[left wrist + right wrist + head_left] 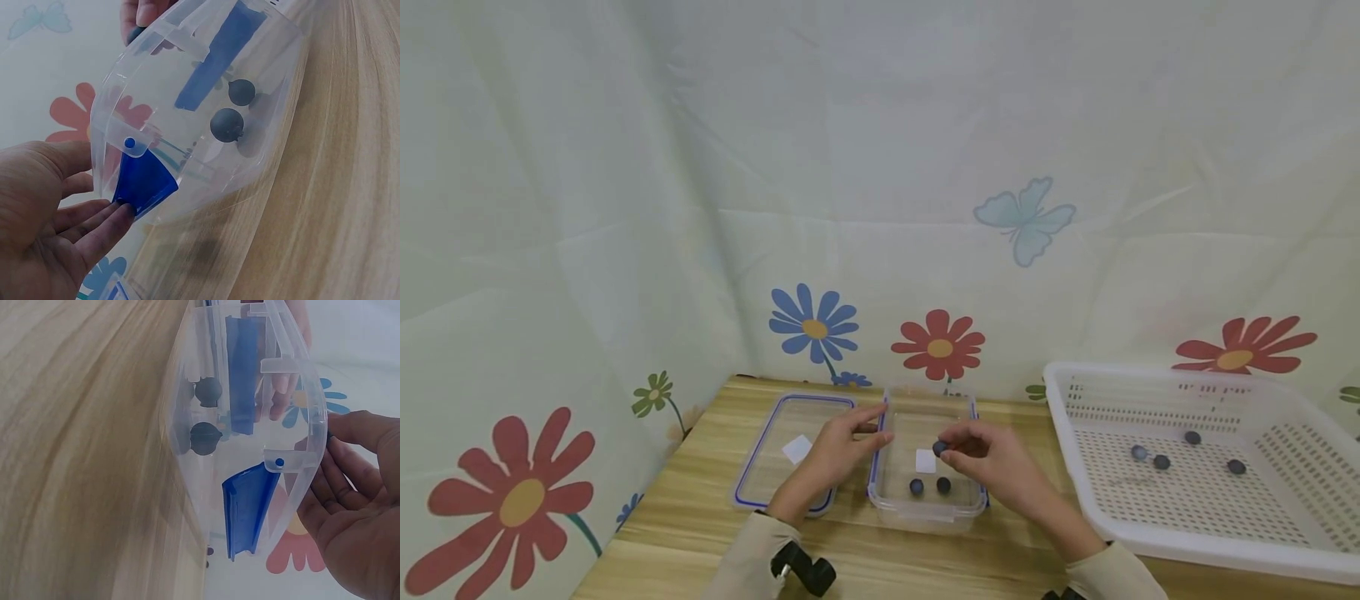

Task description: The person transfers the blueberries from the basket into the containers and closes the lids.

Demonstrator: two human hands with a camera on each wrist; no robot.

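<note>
My right hand (1000,462) pinches a blueberry (939,448) between thumb and fingertips, over the right side of a clear plastic box (917,510). In the right wrist view that berry is mostly hidden by the fingers. My left hand (841,450) rests at the box's left side, its fairly straight fingers touching a hanging blue latch (144,181), as the left wrist view shows. Inside the box, two more blueberries, one on the left (916,487) and one on the right (943,485), lie near the front. A white square (926,461) shows behind them.
Left of the box lies its clear lid (752,467) with a blue seal and a white square label (797,450). A white perforated basket (1195,508) stands to the right, holding several blueberries (1162,462). Behind the wooden table (700,500) hangs a flower-printed curtain (880,167).
</note>
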